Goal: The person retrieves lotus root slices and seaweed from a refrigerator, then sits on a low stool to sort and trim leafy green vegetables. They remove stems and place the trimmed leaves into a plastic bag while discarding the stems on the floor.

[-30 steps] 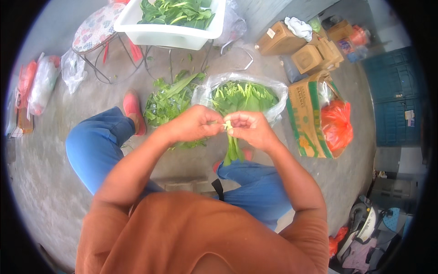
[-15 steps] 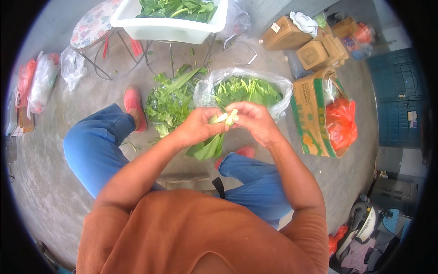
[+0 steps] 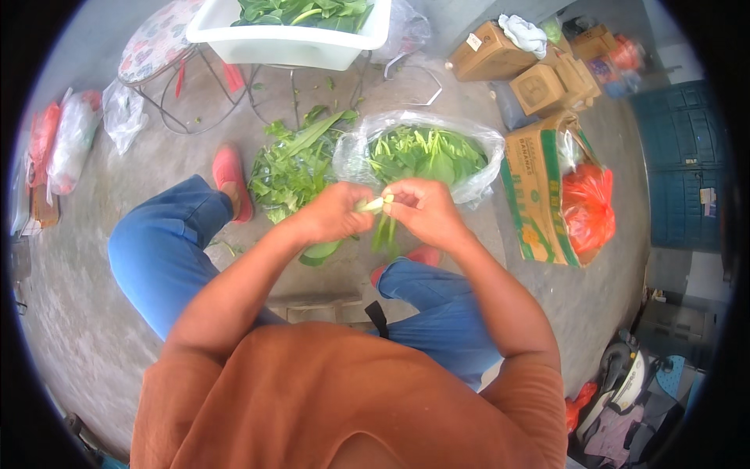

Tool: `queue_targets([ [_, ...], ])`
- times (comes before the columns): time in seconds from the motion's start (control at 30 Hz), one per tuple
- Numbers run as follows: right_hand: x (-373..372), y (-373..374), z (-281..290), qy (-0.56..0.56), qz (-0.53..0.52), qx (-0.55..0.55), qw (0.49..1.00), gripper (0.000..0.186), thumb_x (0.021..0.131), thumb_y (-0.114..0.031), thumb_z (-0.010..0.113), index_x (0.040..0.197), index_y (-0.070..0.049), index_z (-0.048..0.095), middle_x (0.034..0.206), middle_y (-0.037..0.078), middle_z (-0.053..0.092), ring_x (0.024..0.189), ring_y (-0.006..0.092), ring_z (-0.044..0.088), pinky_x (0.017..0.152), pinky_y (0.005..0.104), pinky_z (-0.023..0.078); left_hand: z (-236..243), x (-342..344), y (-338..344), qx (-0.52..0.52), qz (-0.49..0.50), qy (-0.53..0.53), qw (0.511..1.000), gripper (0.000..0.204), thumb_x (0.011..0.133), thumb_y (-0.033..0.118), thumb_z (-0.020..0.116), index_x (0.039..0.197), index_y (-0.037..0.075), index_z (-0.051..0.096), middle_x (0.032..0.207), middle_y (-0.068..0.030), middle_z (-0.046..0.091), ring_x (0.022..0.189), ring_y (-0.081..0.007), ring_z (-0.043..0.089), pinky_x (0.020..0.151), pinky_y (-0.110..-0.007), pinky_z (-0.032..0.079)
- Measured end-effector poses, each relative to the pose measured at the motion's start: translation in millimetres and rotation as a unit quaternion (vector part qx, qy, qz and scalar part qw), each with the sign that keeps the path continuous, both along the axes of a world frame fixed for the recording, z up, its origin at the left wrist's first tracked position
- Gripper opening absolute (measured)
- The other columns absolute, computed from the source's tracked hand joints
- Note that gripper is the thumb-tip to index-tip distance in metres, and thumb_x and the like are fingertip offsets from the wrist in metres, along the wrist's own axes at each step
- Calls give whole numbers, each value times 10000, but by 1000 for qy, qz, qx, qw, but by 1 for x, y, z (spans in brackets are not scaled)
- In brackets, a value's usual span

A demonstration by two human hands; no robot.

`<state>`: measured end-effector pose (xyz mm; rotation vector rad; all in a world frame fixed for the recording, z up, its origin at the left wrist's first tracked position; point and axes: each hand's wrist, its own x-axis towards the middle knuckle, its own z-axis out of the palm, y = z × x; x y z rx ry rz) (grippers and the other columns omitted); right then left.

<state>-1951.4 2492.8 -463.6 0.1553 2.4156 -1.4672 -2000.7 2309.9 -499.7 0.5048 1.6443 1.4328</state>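
A head-worn fisheye camera looks steeply down. The brown shirt (image 3: pixel 336 383) is nearest; the floor (image 3: pixel 86 289) lies farther below.

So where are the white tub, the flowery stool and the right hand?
White tub (image 3: pixel 289 54): head view, on its front wall.
Flowery stool (image 3: pixel 158 44): head view, on its seat.
Right hand (image 3: pixel 422 209): head view, on its back.
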Motion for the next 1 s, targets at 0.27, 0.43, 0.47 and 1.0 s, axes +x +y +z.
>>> queue_targets([
  [0.27,-17,30,-7,-49,-178,-57,981,62,792,-62,623,842,-26,613,711,16,598,618,80,553,553,228,449,3,-2,-12,22,16,-29,999,61,795,91,559,835,46,561,658,36,497,612,-50,435,536,-218,374],
  [0.43,-13,-7,5,-121,-215,-212,946,102,810,-126,635,792,-49,571,673,27,584,570,84,550,470,203,424,2,12,8,-26,136,219,966,244,744,178,715,870,24,573,695,-2,574,649,-72,500,580,-253,429],
  [0.47,-12,-11,5,-131,-217,-225,941,126,800,-143,650,781,-50,568,663,26,582,564,85,550,462,206,421,1,13,10,-36,139,212,967,284,725,211,727,881,26,579,717,-50,590,659,-131,535,596,-282,439],
  [1.0,-11,4,-13,-12,-13,-38,999,251,772,-164,695,637,-57,511,563,-28,481,464,32,422,404,186,321,-14,2,4,59,19,-20,998,243,783,165,689,973,44,598,782,19,594,719,-67,510,653,-244,443],
])
